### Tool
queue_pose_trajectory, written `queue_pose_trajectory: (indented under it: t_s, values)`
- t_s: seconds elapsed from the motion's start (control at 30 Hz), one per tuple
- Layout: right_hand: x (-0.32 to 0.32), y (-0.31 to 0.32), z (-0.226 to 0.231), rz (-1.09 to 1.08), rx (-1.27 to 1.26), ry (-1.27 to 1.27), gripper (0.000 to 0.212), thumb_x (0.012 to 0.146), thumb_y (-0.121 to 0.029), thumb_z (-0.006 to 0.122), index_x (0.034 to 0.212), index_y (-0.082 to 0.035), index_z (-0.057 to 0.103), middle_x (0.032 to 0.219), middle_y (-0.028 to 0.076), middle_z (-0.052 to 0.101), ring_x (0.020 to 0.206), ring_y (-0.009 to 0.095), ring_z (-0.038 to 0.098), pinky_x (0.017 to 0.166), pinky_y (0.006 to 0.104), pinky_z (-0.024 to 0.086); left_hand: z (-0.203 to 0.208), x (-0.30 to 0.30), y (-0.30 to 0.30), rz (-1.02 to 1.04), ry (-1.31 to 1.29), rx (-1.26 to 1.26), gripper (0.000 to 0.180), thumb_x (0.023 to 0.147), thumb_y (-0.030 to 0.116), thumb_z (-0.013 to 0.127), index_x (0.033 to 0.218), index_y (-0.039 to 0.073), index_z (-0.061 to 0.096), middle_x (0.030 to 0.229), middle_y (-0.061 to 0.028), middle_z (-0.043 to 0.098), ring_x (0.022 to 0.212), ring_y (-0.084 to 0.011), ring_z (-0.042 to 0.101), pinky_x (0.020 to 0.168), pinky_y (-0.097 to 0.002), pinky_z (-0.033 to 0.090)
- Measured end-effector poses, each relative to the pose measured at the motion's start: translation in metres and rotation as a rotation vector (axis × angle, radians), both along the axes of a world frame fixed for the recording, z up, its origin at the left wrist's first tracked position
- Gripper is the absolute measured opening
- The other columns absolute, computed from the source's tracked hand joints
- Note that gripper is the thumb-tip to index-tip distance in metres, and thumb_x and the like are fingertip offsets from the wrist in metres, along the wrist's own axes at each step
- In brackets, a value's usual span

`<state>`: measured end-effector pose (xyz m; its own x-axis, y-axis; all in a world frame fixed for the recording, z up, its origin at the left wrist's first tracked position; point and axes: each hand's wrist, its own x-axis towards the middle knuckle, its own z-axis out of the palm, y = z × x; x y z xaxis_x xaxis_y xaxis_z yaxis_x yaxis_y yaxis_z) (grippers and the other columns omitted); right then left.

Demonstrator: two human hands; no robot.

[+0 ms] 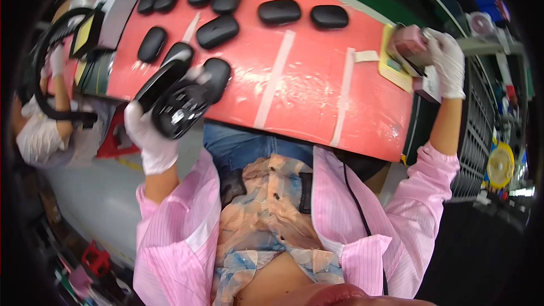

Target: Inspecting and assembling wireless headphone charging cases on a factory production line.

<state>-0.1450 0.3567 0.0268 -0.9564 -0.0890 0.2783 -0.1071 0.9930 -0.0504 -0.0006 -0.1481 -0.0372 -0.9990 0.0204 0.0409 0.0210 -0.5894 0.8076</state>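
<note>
My left hand (150, 141), in a white glove, holds a glossy black clamshell case (180, 110) over the left part of a red-covered table (306, 85). The case stands open, its shiny hollow side toward me. Right behind it lie other black oval cases (218, 76), partly covered by the held one. At the table's right end my gloved right hand (447, 62) is closed round a pinkish block-like thing (411, 44), above a yellow-edged pad (396, 73). The kind of that block is not clear.
Several closed black cases (279, 11) lie along the table's far side. Pale tape strips (275, 79) cross the red cover. A small pale box (429, 84) sits beside my right hand. A co-worker (45, 133) is at the far left, behind a black curved tube (38, 73).
</note>
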Motion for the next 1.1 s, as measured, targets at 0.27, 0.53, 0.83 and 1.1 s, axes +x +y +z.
queue_pose_trajectory:
  t_s: [0.27,0.53,0.83,1.1]
  values:
    - [0.049,-0.081,0.002,0.220,-0.715,0.068,0.023,0.093,-0.004,0.054,0.112,-0.001,0.066,0.106,0.010,0.068,0.095,0.018,0.063,0.086,0.0276,0.049,0.007,-0.048,0.081,-0.208,0.090,0.087,0.088,0.084,0.071,0.047,0.125,-0.006,0.055,0.110,-0.0222,0.066,0.101,-0.0303,0.066,0.090,-0.0387,0.054]
    - [0.104,-0.213,-0.027,0.898,-0.523,-0.025,0.032,0.070,0.009,0.061,0.098,-0.004,0.071,0.077,0.004,0.061,0.068,0.019,0.055,0.063,0.0320,0.045,0.004,-0.041,0.091,-0.204,0.060,-0.139,0.100,0.083,0.076,0.039,0.133,-0.010,0.044,0.117,-0.0294,0.060,0.100,-0.0353,0.066,0.086,-0.0408,0.057]
    - [0.112,-0.217,-0.032,0.791,-0.481,-0.035,0.027,0.070,0.006,0.065,0.092,-0.006,0.071,0.078,0.003,0.062,0.073,0.020,0.058,0.070,0.0313,0.048,-0.001,-0.022,0.090,-0.202,0.012,-0.003,0.088,0.086,0.070,0.046,0.129,-0.006,0.053,0.113,-0.0198,0.065,0.100,-0.0258,0.066,0.089,-0.0347,0.054]
    - [0.097,-0.209,-0.037,0.667,-0.775,0.145,0.029,0.072,0.007,0.063,0.097,-0.006,0.071,0.083,0.005,0.064,0.079,0.019,0.060,0.072,0.0330,0.048,0.003,-0.020,0.088,-0.220,0.016,0.002,0.076,0.093,0.060,0.041,0.130,-0.006,0.052,0.118,-0.0186,0.063,0.097,-0.0213,0.067,0.085,-0.0315,0.056]
